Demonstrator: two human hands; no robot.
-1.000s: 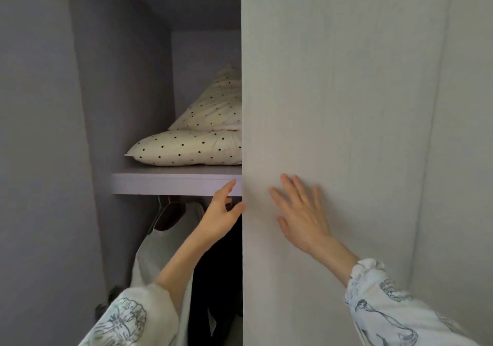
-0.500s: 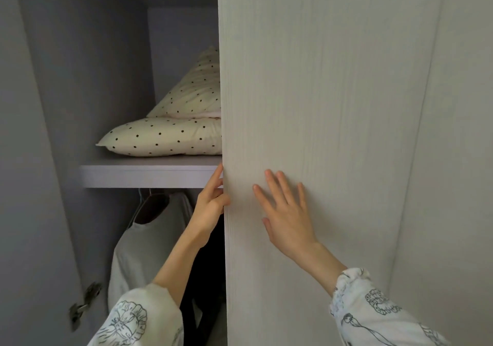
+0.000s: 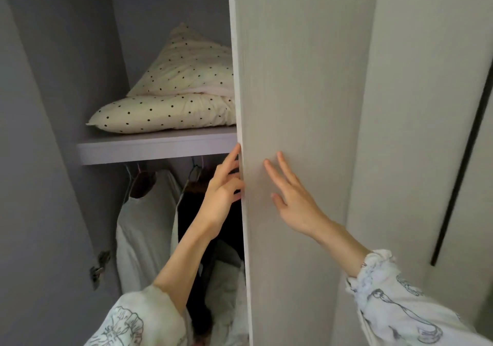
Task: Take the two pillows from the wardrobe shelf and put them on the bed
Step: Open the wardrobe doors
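The left hand [image 3: 222,195] sits just left of centre in the frame, its fingers loosely spread and bent around the free edge of the wardrobe door [image 3: 298,105], fingertips touching that edge; how much of a hold it has behind the panel cannot be told. The right hand [image 3: 292,199] lies just right of centre, flat against the door's outer face, fingers straight and slightly fanned, holding nothing.

Compared with half a second ago and a second ago, the door edge has swung further toward the person and the opening on the left of the frame has widened. The left hand, which a second ago was just short of the edge, now rests on it, and the right hand has stayed pressed on the panel throughout. More of the inside shows now: a second hanging garment, dark, beside the pale garment [image 3: 149,223] in the lower left, and a hinge [image 3: 99,268] on the left wall.

The two pillows [image 3: 170,113], cream with dark dots, lie in the upper middle of the frame on the wardrobe shelf [image 3: 149,149], one flat and the other leaning up on top of it. Their right ends are hidden behind the door. Neither has been touched.

By my reading, the door is still being opened, so the task proper has not begun. The door probably needs to swing further before both pillows can be lifted out without catching on it. The bed is not in view.
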